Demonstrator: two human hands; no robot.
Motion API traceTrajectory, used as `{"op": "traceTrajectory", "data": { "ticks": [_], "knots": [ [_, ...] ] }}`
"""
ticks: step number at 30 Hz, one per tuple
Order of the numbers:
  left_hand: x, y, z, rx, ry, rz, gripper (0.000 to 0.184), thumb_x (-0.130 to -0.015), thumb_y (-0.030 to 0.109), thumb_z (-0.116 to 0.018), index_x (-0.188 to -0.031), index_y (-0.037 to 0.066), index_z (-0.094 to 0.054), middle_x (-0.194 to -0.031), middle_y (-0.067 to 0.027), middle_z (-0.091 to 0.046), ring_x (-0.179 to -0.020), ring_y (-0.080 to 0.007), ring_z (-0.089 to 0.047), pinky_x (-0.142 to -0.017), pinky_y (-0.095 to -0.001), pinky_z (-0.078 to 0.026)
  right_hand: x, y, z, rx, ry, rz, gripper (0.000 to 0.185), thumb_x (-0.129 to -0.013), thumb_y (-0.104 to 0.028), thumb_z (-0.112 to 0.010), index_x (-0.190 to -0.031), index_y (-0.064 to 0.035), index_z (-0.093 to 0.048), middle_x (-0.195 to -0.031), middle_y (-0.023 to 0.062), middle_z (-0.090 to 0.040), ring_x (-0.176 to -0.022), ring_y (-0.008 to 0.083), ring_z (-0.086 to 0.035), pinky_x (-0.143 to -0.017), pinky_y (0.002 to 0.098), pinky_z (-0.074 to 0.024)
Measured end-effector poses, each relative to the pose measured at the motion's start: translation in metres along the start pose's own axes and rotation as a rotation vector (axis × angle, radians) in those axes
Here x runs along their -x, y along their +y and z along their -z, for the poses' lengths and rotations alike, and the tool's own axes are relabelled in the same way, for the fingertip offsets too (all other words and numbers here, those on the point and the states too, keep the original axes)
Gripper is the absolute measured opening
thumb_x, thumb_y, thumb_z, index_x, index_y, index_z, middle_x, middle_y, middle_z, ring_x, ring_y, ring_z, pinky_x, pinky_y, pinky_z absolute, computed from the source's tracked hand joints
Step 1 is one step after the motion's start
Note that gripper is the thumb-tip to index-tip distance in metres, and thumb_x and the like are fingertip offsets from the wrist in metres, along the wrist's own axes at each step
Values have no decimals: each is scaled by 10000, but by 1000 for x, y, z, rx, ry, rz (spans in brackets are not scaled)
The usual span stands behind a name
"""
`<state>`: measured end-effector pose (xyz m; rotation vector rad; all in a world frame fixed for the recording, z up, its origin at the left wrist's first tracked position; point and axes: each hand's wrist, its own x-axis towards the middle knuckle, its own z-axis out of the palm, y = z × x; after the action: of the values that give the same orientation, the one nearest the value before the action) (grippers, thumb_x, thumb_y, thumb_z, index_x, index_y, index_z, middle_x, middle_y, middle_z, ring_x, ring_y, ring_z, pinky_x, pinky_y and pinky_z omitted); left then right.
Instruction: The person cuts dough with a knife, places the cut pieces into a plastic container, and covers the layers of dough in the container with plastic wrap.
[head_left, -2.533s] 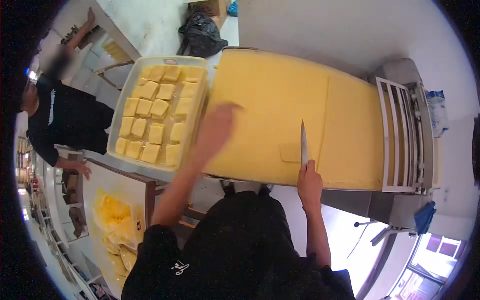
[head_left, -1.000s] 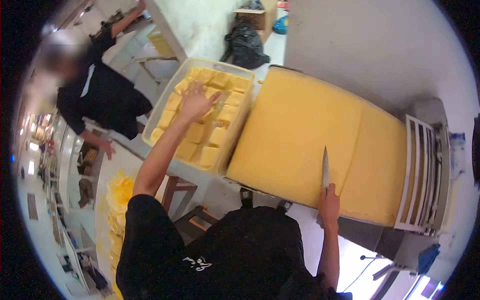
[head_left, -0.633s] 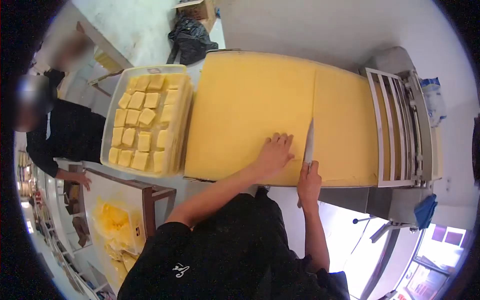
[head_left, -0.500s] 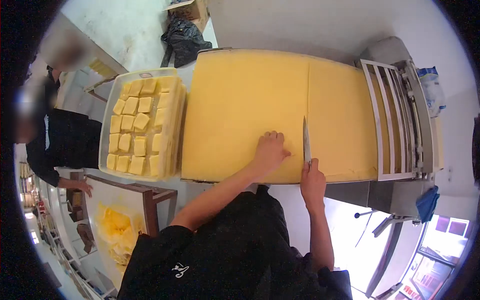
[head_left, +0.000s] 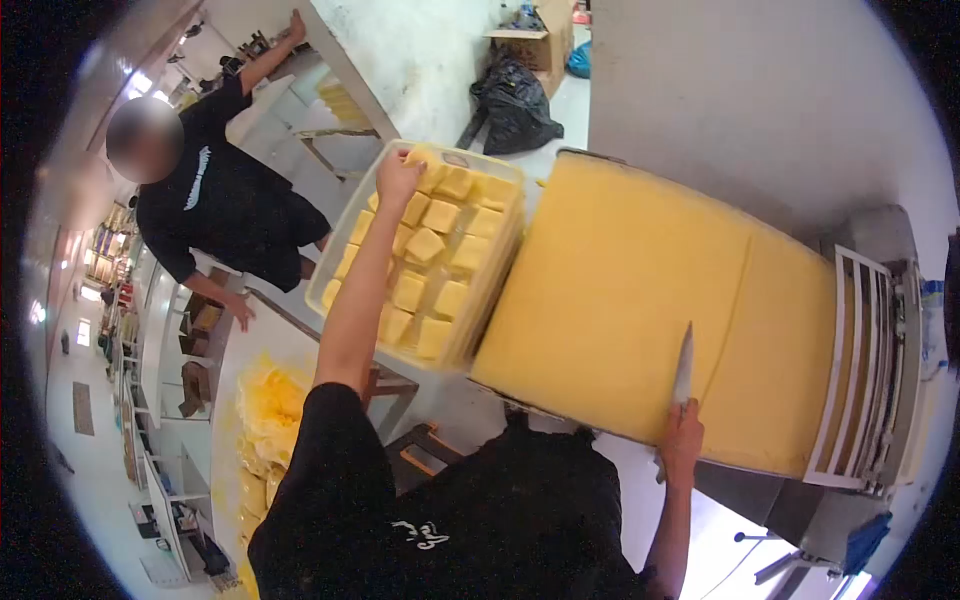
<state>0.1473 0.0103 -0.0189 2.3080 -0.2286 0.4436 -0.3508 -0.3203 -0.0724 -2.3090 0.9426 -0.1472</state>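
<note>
My left hand reaches over the far end of a clear plastic bin, its fingers closed on a yellow piece. Rows of yellow square pieces lie in the bin. In my right hand is the handle of a knife, its blade pointing away from me over the near part of a wide yellow sheet. A seam or overlapping edge runs across the sheet to the right of the blade.
A metal machine with white slats stands at the sheet's right end. At the left, a person rests a hand on a white table holding a yellow mass. A black bag lies beyond the bin.
My left hand has gone from the sheet to the far end of the bin and closed on a piece. The knife stays in my right hand. The view has swung left.
</note>
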Motion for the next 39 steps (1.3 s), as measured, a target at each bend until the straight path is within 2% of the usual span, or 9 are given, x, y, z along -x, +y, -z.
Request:
{"op": "traceTrajectory", "data": {
  "ticks": [4, 7, 11, 19, 28, 30, 33, 35, 39],
  "knots": [
    [-5, -12, 21, -462, -89, 126, 440, -772, 200, -650, -1151, 16, -521, -1054, -162, -587, -994, -275, -555, -859, -377, -435, 1, 1, -4, 15, 17, -43, 233, -916, -258, -444, -973, -32, -457, -714, 257, -570, -663, 441, -557, -558, 513, -396],
    [12, 2, 16, -987, 89, -405, 513, -837, 340, -560, -1197, -11, -464, -1257, -193, -482, -1191, -332, -430, -931, -433, -387, -2, -3, -6, 8, 34, -74, 229, -917, -260, -443, -960, -35, -456, -704, 255, -567, -661, 440, -557, -556, 515, -393],
    [34, -23, -4, -831, -267, -285, 665, -882, 478, -427, -1302, -33, -354, -1402, -196, -303, -1307, -365, -248, -1041, -479, -244, 1, -3, -4, 3, 35, -105, 220, -918, -251, -447, -936, -32, -456, -689, 251, -558, -652, 437, -553, -550, 500, -389],
    [21, -6, 2, -766, -304, -220, 747, -890, 569, -293, -1365, -8, -282, -1427, -201, -255, -1334, -345, -210, -1096, -461, -102, -7, -3, -3, 79, -6, -86, 225, -922, -248, -442, -921, -24, -454, -684, 253, -550, -651, 439, -546, -549, 480, -390],
    [17, -18, 10, -739, -207, -350, 623, -925, 474, -322, -1335, 5, -341, -1405, -214, -289, -1325, -351, -229, -1071, -474, -197, -3, -29, 11, 76, -46, -92, 242, -918, -229, -440, -1078, -49, -460, -810, 236, -587, -767, 419, -568, -645, 498, -427],
    [16, -44, 7, -751, -350, -272, 672, -908, 510, -321, -1349, 3, -313, -1419, -201, -270, -1340, -336, -199, -1079, -468, -180, 6, -34, 12, 81, -76, -140, 258, -913, -218, -452, -1111, -53, -459, -855, 230, -590, -805, 405, -571, -671, 488, -434],
    [20, -33, 9, -703, -347, -233, 715, -894, 544, -311, -1368, 11, -276, -1437, -189, -238, -1353, -326, -167, -1084, -479, -152, 0, -40, 10, 103, 166, 289, 342, -873, -166, -505, -1200, -83, -448, -943, 196, -546, -892, 357, -541, -725, 444, -442],
    [36, -10, 8, -585, -227, -226, 751, -883, 576, -292, -1391, 27, -230, -1457, -175, -196, -1363, -321, -132, -1085, -508, -113, -7, -37, 1, 188, 130, 268, 369, -860, -156, -516, -1216, -92, -444, -948, 184, -528, -902, 348, -528, -734, 436, -441],
    [99, 9, -12, -836, -387, -269, 748, -881, 582, -294, -1409, 61, -193, -1477, -154, -140, -1371, -315, -92, -1062, -572, -88, -14, -25, -3, 366, 40, 234, 431, -828, -136, -542, -1246, -107, -441, -933, 154, -484, -895, 322, -503, -744, 418, -438]
  ]
}}
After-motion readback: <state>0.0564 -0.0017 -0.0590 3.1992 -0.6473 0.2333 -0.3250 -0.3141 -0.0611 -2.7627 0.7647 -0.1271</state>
